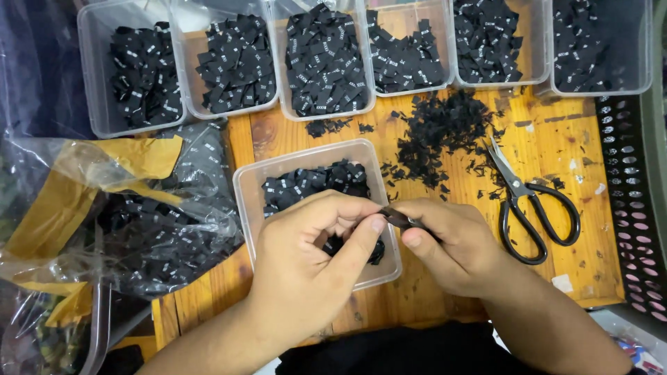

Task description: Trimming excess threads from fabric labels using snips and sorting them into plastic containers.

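Note:
My left hand (313, 253) and my right hand (455, 243) meet over the near right corner of a clear plastic tub (244, 187) that holds small black fabric labels (313, 182). Between the thumbs and forefingers of both hands I pinch one small black label (397, 218). The left hand covers much of the tub's near half. Black-handled scissors (531, 208) lie shut on the wooden table (556, 139) just right of my right hand.
Several clear tubs of black labels (323, 59) line the far edge. A heap of black fabric trimmings (438, 132) lies beyond the hands. A crumpled clear bag with brown tape (139, 208) holds more labels at left. A perforated black crate (636, 201) stands at right.

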